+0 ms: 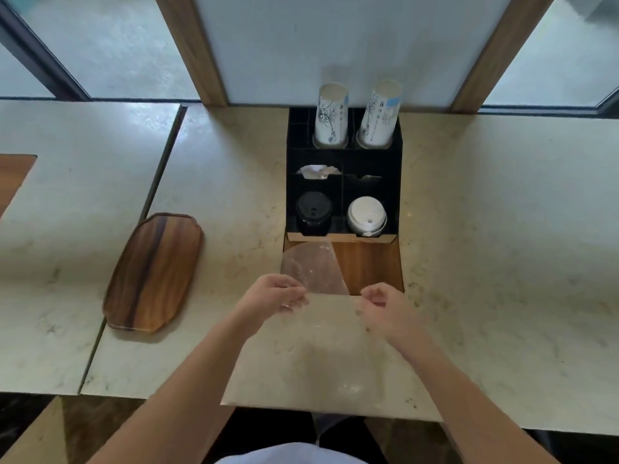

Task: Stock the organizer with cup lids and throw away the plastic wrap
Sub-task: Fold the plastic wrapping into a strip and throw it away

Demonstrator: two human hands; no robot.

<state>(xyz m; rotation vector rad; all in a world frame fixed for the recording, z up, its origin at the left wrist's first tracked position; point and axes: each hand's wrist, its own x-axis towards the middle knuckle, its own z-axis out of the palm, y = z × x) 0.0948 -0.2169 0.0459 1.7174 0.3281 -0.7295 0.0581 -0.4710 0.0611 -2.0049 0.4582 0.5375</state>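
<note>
We pinch the clear plastic wrap [315, 272] between our left hand [273, 293] and right hand [378, 301], stretching it flat just before the organizer [343, 162], probably to fold it for disposal since black lids [313, 209] and white lids [366, 216] already sit stocked.

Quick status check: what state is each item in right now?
Organizer: upright on counter.
Black lids: stacked, front left compartment.
White lids: stacked, front right compartment.
Paper cups: two stacks, rims down, in back slots.
Plastic wrap: empty, pinched by left hand.
Right hand: fingers curled; grip unclear.
Wooden tray: bare.
</note>
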